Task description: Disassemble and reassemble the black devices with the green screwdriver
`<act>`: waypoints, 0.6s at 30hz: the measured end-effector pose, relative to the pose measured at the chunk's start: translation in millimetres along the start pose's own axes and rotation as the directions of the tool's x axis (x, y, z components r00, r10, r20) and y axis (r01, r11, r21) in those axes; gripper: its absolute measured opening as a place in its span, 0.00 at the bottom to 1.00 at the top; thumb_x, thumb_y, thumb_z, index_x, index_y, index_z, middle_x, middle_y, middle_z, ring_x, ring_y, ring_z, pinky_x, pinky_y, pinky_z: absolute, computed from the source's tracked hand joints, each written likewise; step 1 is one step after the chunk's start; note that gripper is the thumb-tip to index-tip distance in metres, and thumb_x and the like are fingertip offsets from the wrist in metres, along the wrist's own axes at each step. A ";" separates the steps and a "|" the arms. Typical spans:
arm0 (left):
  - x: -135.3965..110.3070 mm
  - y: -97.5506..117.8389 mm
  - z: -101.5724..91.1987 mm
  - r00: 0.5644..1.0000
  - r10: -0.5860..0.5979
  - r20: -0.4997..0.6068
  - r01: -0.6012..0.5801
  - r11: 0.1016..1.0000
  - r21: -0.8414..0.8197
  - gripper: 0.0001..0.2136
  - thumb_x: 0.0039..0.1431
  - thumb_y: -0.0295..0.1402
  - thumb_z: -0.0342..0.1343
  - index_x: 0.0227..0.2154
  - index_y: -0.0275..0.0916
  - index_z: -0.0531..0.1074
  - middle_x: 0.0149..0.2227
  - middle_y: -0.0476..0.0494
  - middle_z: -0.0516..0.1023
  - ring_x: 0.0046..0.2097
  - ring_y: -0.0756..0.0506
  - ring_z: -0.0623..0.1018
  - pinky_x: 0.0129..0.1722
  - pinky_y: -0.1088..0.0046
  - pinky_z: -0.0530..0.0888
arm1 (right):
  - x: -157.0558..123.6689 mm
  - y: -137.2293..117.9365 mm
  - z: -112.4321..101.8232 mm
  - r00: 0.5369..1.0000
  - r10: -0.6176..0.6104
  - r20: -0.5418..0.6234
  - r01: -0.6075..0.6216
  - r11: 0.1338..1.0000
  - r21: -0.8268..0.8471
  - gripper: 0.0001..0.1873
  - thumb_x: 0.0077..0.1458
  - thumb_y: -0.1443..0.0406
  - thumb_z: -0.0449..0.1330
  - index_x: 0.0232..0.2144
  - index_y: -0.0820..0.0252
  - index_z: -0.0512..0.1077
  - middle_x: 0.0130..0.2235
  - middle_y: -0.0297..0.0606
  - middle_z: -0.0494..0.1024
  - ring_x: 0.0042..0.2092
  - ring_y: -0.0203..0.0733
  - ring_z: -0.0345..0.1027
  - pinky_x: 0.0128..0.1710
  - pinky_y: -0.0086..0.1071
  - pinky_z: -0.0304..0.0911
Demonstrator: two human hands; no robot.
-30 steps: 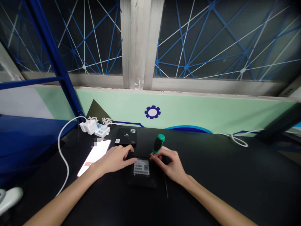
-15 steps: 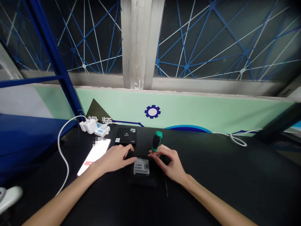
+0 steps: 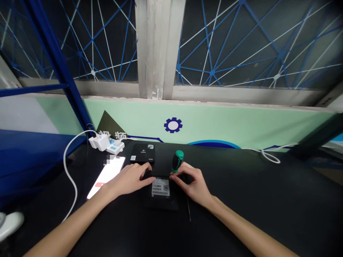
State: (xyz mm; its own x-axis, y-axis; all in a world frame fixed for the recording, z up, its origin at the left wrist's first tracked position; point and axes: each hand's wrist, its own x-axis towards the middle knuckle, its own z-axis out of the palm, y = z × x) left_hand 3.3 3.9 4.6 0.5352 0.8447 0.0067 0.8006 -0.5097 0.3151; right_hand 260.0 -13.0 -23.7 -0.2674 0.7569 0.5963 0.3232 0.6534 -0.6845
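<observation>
1. Shifted slightly left since a second ago: black-handled, green-capped screwdriver, standing upright (tip hidden behind fingers).
2. Underneath everything: wide black table.
3. Lying flat at the table's near middle, between both hands: black rectangular box with white barcode label.
4. Pressing flat on the box's far left corner, fingers unclenched: left hand.
5. Pinching the screwdriver low on its handle, at the box's far right corner: right hand.
6. Just left of the left hand: lit white smartphone.

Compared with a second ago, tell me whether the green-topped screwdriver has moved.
Yes, slightly. The screwdriver in the right hand has leaned left, judged against the gear emblem on the wall.
</observation>
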 end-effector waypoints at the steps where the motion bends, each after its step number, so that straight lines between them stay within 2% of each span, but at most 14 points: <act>1: -0.1 0.1 -0.2 1.000 -0.001 0.000 0.001 1.000 0.001 0.22 0.65 0.54 0.47 0.49 0.42 0.70 0.27 0.50 0.74 0.31 0.43 0.75 0.29 0.70 0.63 | 0.3 -0.4 0.1 1.000 0.000 -0.007 0.000 1.000 -0.002 0.08 0.59 0.62 0.64 0.28 0.57 0.75 0.31 0.40 0.80 0.33 0.43 0.74 0.33 0.35 0.68; 10: -0.7 1.6 -1.5 1.000 -0.008 0.005 0.008 1.000 -0.001 0.21 0.66 0.53 0.47 0.48 0.43 0.71 0.27 0.50 0.74 0.31 0.43 0.75 0.29 0.71 0.62 | 0.4 -1.2 0.7 0.999 0.012 -0.033 -0.014 0.999 -0.039 0.09 0.58 0.60 0.65 0.28 0.57 0.76 0.30 0.39 0.79 0.31 0.42 0.72 0.30 0.33 0.67; 15: -0.3 1.7 -2.1 1.000 -0.007 0.011 0.006 1.000 0.007 0.20 0.66 0.52 0.48 0.47 0.43 0.70 0.27 0.50 0.74 0.30 0.44 0.75 0.28 0.72 0.61 | -0.8 -3.2 -1.2 0.999 -0.013 0.035 0.014 0.999 -0.029 0.07 0.62 0.62 0.61 0.34 0.56 0.79 0.37 0.41 0.82 0.39 0.45 0.75 0.39 0.37 0.70; 18: -0.3 1.9 -2.5 1.000 -0.001 0.010 0.001 1.000 0.012 0.20 0.66 0.52 0.47 0.47 0.43 0.70 0.27 0.50 0.74 0.30 0.44 0.75 0.28 0.72 0.61 | -1.2 -3.5 -2.4 0.999 -0.018 0.042 0.019 0.999 -0.031 0.07 0.62 0.63 0.61 0.33 0.56 0.80 0.37 0.41 0.83 0.38 0.45 0.75 0.39 0.37 0.70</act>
State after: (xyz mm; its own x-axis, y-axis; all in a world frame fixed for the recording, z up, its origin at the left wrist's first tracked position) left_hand 4.0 3.1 7.6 0.5371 0.8435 -0.0035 0.8043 -0.5108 0.3036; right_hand 261.4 -16.2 -21.0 -0.3105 0.7451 0.5902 0.3457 0.6669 -0.6600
